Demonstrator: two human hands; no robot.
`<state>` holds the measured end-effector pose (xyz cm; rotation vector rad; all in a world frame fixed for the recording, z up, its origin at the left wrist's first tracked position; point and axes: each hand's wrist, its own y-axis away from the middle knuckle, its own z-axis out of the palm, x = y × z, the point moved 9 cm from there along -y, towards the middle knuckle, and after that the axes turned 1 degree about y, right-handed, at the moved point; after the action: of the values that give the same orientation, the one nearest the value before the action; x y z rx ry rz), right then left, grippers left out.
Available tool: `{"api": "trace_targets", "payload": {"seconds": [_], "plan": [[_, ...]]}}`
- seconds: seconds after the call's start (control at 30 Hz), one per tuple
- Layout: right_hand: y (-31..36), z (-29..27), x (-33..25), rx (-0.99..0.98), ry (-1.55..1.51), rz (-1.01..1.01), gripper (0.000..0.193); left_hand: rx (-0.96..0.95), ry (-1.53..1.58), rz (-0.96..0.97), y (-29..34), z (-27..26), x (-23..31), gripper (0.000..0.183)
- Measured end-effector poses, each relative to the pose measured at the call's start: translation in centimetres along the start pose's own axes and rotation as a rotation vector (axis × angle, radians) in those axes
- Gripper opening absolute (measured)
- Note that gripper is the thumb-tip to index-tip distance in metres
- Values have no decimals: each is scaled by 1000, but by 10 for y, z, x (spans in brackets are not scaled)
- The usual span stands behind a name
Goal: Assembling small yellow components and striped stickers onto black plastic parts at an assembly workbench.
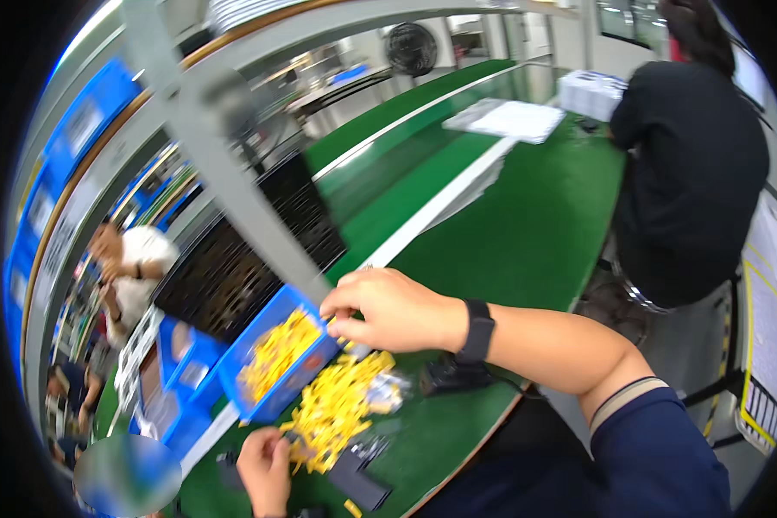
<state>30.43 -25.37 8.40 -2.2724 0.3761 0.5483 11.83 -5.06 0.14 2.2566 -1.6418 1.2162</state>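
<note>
A heap of small yellow pieces (341,406) lies on the green tabletop (527,224) in front of me. Beside it, a tilted blue bin (295,378) holds more of the same yellow pieces. My right hand (397,311), with a black band on its wrist, is over the bin's right rim, fingers curled together. Whatever its fingertips may hold is hidden. At the heap's near left edge, my left hand (266,466) has thumb and finger pinched together; I cannot make out anything between them. A dark flat block (358,482) and small shiny metal parts (369,449) lie near the heap.
More blue bins (186,423) stand left of the heap, by a black perforated panel (233,259) and a grey metal post (224,164). A dark object (449,375) sits under my right wrist. One person (691,173) sits at far right; another (138,259) is at left.
</note>
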Motion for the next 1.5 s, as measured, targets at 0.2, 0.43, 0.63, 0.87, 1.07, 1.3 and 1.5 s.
{"api": "trace_targets", "payload": {"seconds": [0.2,0.43,0.63,0.87,1.07,1.3,1.5], "plan": [[28,-66,127,170,-205,450,19,-58,176,-357,7,-7,-12,15],[47,-28,136,35,-343,430,15,194,300,-221,-21,-74,16,10],[43,-28,86,-21,-159,140,11,181,318,-213,-90,-109,11,16],[41,-16,71,-123,-139,116,10,125,-335,-331,-197,-123,-66,24],[41,-10,78,-182,-85,151,10,-167,-951,-360,-259,-94,-134,54],[41,0,80,-276,-55,167,10,-275,-689,-220,-265,-56,-133,56],[42,0,81,-264,-49,119,10,-156,-709,-136,-262,-64,-131,54]]}}
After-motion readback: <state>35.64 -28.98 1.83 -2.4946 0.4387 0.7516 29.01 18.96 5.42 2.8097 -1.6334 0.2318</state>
